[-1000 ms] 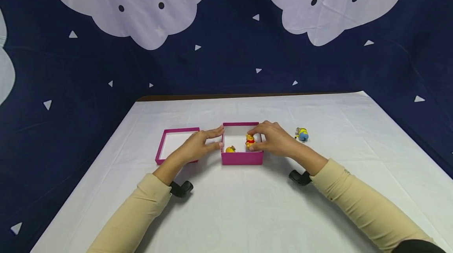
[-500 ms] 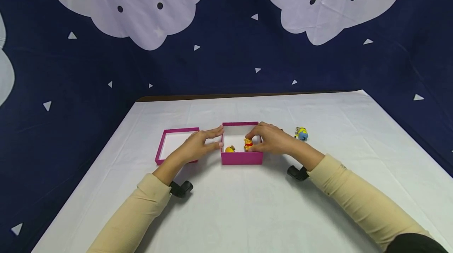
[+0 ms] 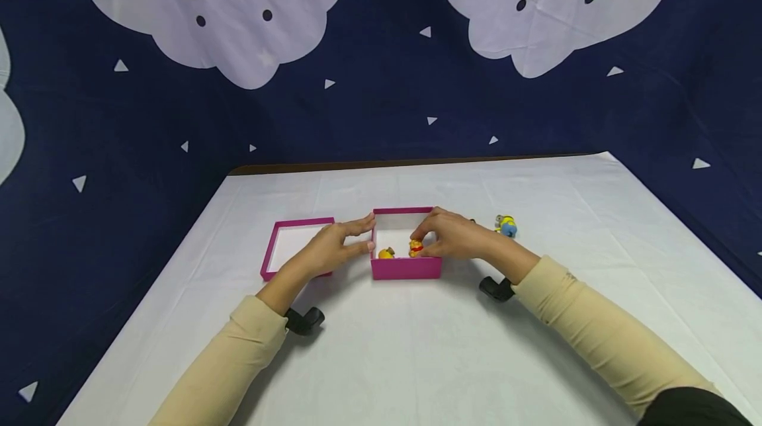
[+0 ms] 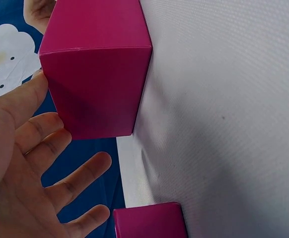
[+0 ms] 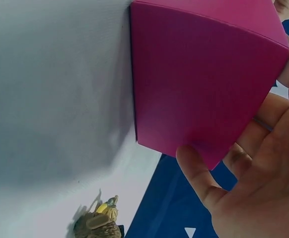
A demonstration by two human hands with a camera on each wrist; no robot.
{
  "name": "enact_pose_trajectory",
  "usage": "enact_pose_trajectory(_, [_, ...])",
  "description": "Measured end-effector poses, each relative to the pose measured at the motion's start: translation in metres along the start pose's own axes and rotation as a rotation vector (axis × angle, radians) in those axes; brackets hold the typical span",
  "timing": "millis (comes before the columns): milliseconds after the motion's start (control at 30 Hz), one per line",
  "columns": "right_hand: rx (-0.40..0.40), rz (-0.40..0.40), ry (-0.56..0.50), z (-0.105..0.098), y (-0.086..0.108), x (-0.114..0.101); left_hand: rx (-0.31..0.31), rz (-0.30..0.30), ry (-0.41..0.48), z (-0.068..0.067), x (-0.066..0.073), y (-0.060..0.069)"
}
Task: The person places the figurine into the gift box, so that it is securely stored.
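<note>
An open magenta box (image 3: 407,270) with a white inside stands mid-table. My right hand (image 3: 455,234) reaches over its right wall, thumb and fingers pinching a small yellow-and-red Winnie the Pooh figure (image 3: 415,247) low inside. To the figure's left, a small yellow toy (image 3: 385,253) lies in the box, partly hidden by the front wall. At the left wall, my left hand (image 3: 326,249) touches the edge with extended fingertips, also seen in the left wrist view, where the box side (image 4: 95,94) fills the top. The right wrist view hides the pinched figure behind the box.
Left of the box lies its magenta-rimmed lid (image 3: 303,221), white inside up, partly behind the left hand. A yellow-and-blue Minion figure (image 3: 507,225) lies on the white tablecloth (image 3: 381,360) to the right. A dark blue cloud-patterned cloth (image 3: 381,122) hangs behind the table.
My right hand has moved slightly left, and the Pooh figure has gone lower into the box. The left hand stays at the box's left wall.
</note>
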State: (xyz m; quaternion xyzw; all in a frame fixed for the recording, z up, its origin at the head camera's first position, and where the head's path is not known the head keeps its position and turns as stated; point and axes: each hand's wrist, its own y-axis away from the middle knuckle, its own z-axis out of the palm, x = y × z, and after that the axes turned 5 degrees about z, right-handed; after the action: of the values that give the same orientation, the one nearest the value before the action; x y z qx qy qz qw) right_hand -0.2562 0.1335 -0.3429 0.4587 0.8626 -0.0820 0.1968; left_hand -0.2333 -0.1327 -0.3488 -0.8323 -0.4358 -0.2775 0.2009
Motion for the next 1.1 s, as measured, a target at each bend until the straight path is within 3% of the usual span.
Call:
enact_pose_trajectory(500, [-0.070, -0.005, 0.026, -0.0017, -0.0051, -0.0023, 0.002, -0.006, -0.004, 0.0010, -0.0021, -0.0005])
enact_pose_trajectory(1100, [-0.094, 0.004, 0.140, -0.0025, -0.0062, -0.0064, -0.006, -0.035, -0.013, 0.0008, 0.0005, -0.0010])
